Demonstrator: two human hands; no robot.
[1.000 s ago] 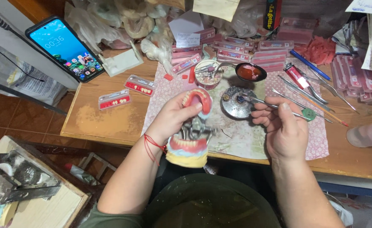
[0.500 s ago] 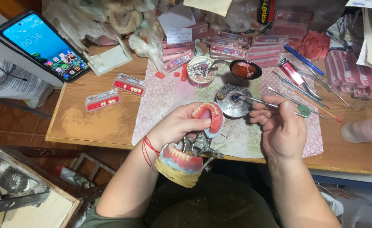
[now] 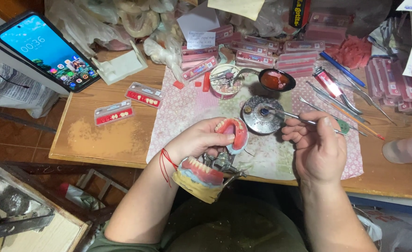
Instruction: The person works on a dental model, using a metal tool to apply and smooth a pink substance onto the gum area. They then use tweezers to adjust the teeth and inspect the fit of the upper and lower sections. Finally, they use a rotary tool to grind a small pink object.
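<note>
The left hand [image 3: 199, 140] is clamped around a hinged metal frame that carries two denture models; its fingers hide most of the hinge, so only a few grey metal parts show below the palm. The upper denture model [image 3: 231, 133], pink with a row of white teeth, tilts open above the fingertips, and the lower denture model [image 3: 201, 173] on its yellowish base hangs past the front edge of the surface [image 3: 103, 140]. A red string circles the wrist.

The right hand [image 3: 316, 144] is closed on a thin metal tool [image 3: 285, 114], pinched between thumb and fingers. The tool's tip reaches the top of a round metal burner [image 3: 261, 115] standing just beside the upper model; whether a flame burns there cannot be made out.

Behind the burner, a metal spoon [image 3: 275, 79] holds a pool of red wax, and a small round cup [image 3: 227, 81] holds a jumble of small tools too fine to identify. Two clear flat boxes [image 3: 129, 102] lie apart on the bare wood, each with a row of small teeth on red strips. More pink boxes are stacked along the back. A phone [image 3: 47, 51] with a lit screen leans at the upper left. A clear bottle [image 3: 409, 148] is cut off by the right edge.
</note>
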